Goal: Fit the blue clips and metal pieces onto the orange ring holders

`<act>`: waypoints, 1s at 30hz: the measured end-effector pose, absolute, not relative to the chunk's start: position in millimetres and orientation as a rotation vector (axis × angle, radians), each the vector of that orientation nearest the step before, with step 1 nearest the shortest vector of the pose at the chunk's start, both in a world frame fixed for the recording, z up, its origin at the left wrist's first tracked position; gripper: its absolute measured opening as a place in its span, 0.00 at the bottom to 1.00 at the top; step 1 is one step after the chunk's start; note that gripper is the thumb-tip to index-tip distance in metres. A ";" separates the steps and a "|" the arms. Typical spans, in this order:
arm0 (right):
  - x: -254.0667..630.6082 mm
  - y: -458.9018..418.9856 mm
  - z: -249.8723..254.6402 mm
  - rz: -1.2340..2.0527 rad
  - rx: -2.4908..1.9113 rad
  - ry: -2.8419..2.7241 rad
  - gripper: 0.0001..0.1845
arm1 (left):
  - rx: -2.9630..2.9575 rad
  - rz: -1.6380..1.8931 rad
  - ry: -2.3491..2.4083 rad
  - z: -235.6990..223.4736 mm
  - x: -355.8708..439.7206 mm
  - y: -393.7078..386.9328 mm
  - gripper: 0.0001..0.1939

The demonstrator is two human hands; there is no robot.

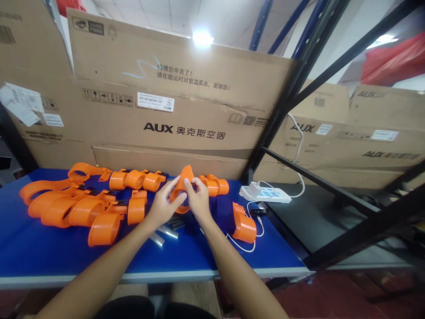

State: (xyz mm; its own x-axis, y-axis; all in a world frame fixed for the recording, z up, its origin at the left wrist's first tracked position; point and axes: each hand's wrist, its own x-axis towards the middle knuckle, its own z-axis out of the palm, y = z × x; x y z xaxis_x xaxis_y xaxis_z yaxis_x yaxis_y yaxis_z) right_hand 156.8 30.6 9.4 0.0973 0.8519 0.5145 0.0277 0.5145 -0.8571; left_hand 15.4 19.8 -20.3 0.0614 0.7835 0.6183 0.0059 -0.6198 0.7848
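Observation:
Both of my hands are raised over the middle of the table, closed around one curled orange plastic band [186,173]. My left hand [163,204] grips its left side, with the thumb laid across the loop. On the other side my right hand [198,200] pinches the upper part between thumb and fingers. Part of the band is hidden behind the fingers. Just below my hands lie a few shiny metal strips [168,231]. Many coiled orange bands [86,212] cover the left of the table, some with black pieces. Another orange band [245,225] sits to the right.
A white power strip [265,193] with a plug and white cables stands at the right end of the blue table [159,259]. Dark blue material [223,215] lies beside my right hand. Large cardboard sheets [116,102] and a black metal frame [282,99] rise behind.

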 end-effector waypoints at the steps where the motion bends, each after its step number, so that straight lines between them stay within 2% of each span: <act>1: 157.9 28.6 10.3 0.698 -0.838 -1.374 0.20 | 1.707 1.616 0.779 -21.8 18.1 18.2 0.34; 5: 160.4 14.3 15.8 0.656 -0.690 -1.588 0.20 | 1.537 1.613 0.701 -26.0 25.3 18.7 0.40; 9: 160.3 3.1 18.3 0.574 -0.644 -1.745 0.19 | 1.216 1.644 0.694 -29.7 25.4 25.4 0.35; 13: 170.6 6.2 14.1 0.426 -0.810 -1.709 0.15 | 1.015 1.704 0.704 -32.1 18.9 30.7 0.29; 20: 188.7 8.0 6.5 0.353 -0.827 -2.359 0.05 | 0.943 1.766 0.686 -21.4 11.9 29.3 0.24; 25: 174.1 -7.5 5.8 0.286 -0.802 -2.504 0.11 | 0.686 1.786 0.469 -3.8 8.3 20.2 0.24; 30: 160.7 -20.7 2.8 0.257 -0.736 -2.634 0.21 | 0.632 1.759 0.462 4.2 5.4 16.0 0.24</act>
State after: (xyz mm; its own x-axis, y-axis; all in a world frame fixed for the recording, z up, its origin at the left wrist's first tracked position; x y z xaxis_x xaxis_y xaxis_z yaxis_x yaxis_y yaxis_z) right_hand 160.7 -20.7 2.8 -0.7849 0.5302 0.3206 0.4584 0.8450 -0.2753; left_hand 5.4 16.0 4.2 -0.2016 0.9630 0.1789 -0.7509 -0.2692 0.6030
